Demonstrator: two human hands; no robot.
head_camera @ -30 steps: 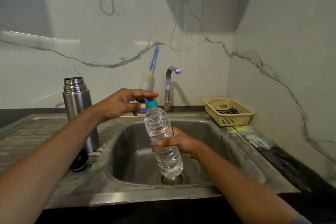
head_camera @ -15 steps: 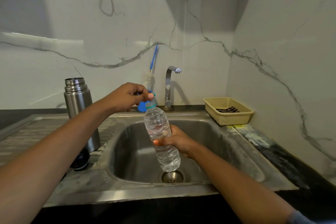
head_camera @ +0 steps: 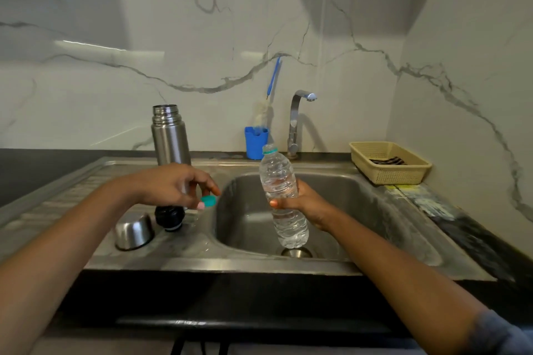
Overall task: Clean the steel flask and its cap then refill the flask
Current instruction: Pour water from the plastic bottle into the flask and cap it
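Observation:
The steel flask [head_camera: 170,135] stands open and upright on the drainboard, left of the basin. Its black stopper [head_camera: 169,217] and steel cup cap [head_camera: 133,233] lie on the drainboard in front of it. My right hand [head_camera: 300,201] grips a clear plastic water bottle [head_camera: 281,194], uncapped and nearly upright, over the sink basin [head_camera: 248,219]. My left hand [head_camera: 178,186] pinches the bottle's small teal cap [head_camera: 208,200] above the drainboard, just in front of the flask's lower part.
A blue holder [head_camera: 256,143] with a bottle brush [head_camera: 268,104] stands beside the tap [head_camera: 298,121] at the back. A beige basket [head_camera: 389,163] sits on the right counter. The marble wall closes in the right side.
My left hand twisted the teal cap off the bottle and carried it left and down to the drainboard side. The bottle stayed over the basin. The camera view shifted to the left.

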